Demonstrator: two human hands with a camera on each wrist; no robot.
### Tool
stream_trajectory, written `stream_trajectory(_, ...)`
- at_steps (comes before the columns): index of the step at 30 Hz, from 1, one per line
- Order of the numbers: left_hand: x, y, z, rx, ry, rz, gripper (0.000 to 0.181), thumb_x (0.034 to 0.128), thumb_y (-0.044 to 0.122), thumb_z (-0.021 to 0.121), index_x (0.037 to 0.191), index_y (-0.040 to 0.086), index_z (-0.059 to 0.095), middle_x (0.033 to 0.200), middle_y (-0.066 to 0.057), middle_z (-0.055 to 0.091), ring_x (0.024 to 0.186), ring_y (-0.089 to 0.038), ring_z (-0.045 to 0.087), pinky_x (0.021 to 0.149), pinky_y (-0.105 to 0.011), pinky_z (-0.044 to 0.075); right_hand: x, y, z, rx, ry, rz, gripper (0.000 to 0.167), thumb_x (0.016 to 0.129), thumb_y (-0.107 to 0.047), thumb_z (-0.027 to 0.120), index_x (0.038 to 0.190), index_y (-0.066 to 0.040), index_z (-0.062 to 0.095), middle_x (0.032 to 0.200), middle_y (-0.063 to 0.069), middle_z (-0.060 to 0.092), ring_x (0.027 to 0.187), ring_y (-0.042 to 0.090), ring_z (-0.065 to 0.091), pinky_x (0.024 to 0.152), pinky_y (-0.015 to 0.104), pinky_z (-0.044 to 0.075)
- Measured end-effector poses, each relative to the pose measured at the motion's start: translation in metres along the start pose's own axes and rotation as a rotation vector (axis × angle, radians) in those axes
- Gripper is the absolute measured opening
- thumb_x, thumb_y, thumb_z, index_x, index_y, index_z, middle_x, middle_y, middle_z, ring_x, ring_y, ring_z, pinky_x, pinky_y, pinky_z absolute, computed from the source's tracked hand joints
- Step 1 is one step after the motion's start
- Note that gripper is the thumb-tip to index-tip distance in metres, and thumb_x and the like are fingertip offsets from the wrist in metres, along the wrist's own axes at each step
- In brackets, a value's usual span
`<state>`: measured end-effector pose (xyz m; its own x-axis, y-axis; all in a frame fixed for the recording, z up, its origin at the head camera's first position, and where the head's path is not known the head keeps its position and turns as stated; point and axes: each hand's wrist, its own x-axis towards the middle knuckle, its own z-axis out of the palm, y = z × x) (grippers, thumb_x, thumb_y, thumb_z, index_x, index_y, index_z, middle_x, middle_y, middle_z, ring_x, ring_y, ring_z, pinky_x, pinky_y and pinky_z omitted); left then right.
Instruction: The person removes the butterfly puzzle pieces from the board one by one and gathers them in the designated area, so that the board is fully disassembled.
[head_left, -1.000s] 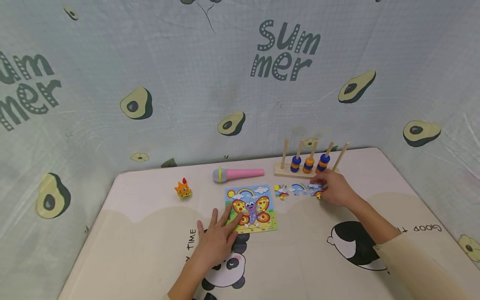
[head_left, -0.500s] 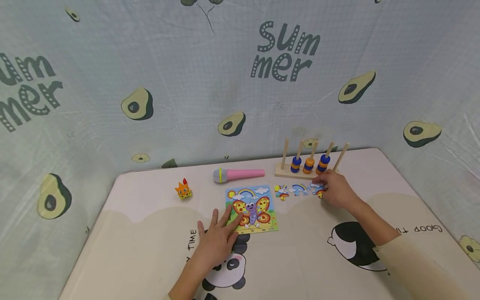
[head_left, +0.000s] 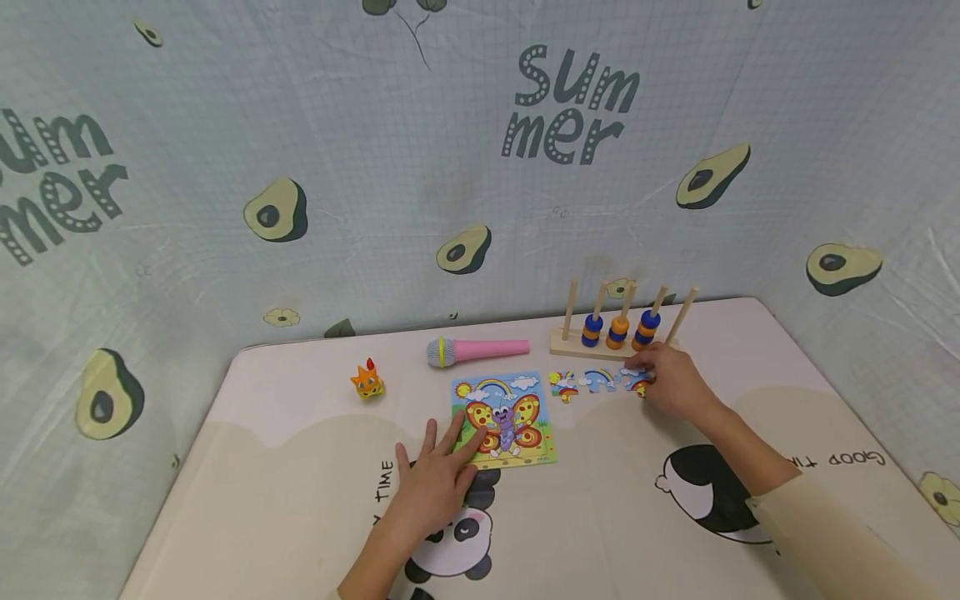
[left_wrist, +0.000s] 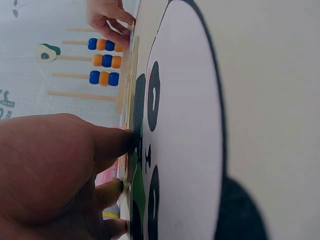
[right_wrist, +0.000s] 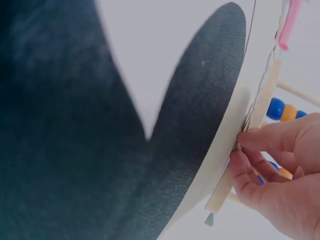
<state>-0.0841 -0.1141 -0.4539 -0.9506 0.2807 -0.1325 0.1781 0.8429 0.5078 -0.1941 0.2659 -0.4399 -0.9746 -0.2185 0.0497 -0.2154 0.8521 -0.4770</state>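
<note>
Shifted slightly right since earlier: rightmost puzzle piece [head_left: 635,382], its right end hidden by your right hand [head_left: 672,382], fingers pinching it. Butterfly puzzle [head_left: 507,417]: left edge partly covered by your left hand [head_left: 433,490], fingers spread.

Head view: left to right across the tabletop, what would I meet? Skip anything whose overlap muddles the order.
Small orange-and-yellow spiky toy, left hand, square colourful butterfly puzzle board, loose sun-printed puzzle piece, loose rainbow-printed puzzle piece, right hand.
</note>
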Motion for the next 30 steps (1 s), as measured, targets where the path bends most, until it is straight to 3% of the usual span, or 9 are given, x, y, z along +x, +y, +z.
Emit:
stream_trajectory(13, -0.001, 0.001, -0.002, 0.010, 0.005, 0.007, 0.052, 0.1050, 0.027, 0.061, 0.156, 0.029, 0.051, 0.173, -0.007, 0.027, 0.157, -0.052, 0.016, 0.110, -0.089, 0.000, -0.002, -0.004, -0.001, 0.021, -0.005, 0.039, 0.042, 0.077, 0.014, 0.071, 0.118, 0.006, 0.073, 0.117, 0.026, 0.069, 0.111, 0.045, 0.064, 0.100, 0.064, 0.050)
stream_trajectory(21, 0.000, 0.003, -0.003, 0.026, -0.004, 0.003, 0.052, 0.1058, 0.028, 0.060, 0.157, 0.028, 0.049, 0.173, -0.006, 0.026, 0.158, -0.051, 0.017, 0.110, -0.089, 0.002, -0.003, -0.018, -0.001, 0.024, 0.051, -0.044, 0.042, 0.075, 0.014, 0.066, 0.114, 0.004, 0.075, 0.112, 0.025, 0.069, 0.103, 0.042, 0.067, 0.089, 0.059, 0.056)
stream_trajectory(30, -0.001, 0.003, -0.003, 0.048, 0.011, 0.010, 0.052, 0.1052, 0.027, 0.061, 0.156, 0.027, 0.050, 0.172, -0.007, 0.029, 0.156, -0.053, 0.020, 0.109, -0.090, 0.005, 0.003, -0.047, 0.009, 0.106, -0.002, -0.091, 0.039, 0.082, 0.004, 0.072, 0.121, 0.000, 0.073, 0.119, 0.019, 0.073, 0.107, 0.038, 0.068, 0.084, 0.050, 0.060)
